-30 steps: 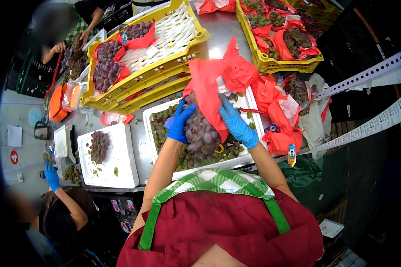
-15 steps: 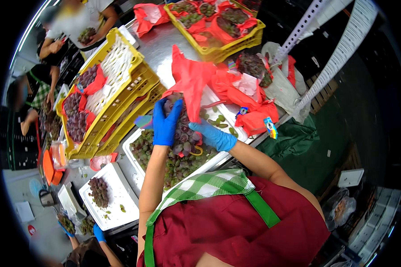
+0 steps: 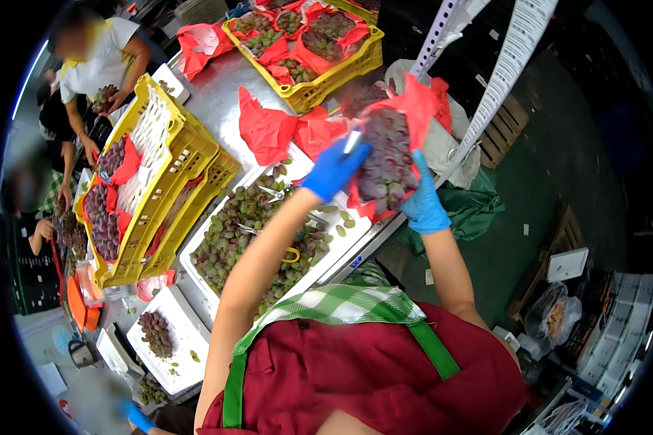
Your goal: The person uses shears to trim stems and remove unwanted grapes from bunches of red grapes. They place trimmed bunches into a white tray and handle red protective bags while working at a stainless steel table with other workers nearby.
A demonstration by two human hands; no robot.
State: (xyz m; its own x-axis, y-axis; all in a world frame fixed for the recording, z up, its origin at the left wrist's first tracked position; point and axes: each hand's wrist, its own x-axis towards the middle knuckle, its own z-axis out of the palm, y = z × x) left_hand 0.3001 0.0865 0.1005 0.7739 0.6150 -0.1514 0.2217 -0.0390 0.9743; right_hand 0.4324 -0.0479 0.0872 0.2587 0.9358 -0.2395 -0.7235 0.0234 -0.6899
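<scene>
A bunch of dark purple grapes (image 3: 387,159), partly wrapped in red paper (image 3: 419,101), is held over the right end of the white tray. My left hand (image 3: 337,170), in a dark blue glove, grips its left side, and a small white piece shows by the fingertips. Around the right side curls my right hand (image 3: 424,201), in a lighter blue glove. Below and to the left, loose green and purple grapes (image 3: 225,235) fill much of the white tray (image 3: 319,272). Scissors (image 3: 274,193) lie on those grapes, and a yellow loop handle (image 3: 292,255) shows nearer me.
Stacked yellow crates (image 3: 159,210) with wrapped grapes stand at left; another yellow crate (image 3: 363,61) is at the back. Crumpled red paper (image 3: 265,130) lies beyond the tray. A smaller white tray (image 3: 185,326) holds one bunch. A white perforated post (image 3: 435,36) rises at right. Co-workers are at left.
Both hands have moved right with the grapes and red paper, off the middle of the tray. The scissors on the loose grapes have come into sight. The view has shifted slightly.
</scene>
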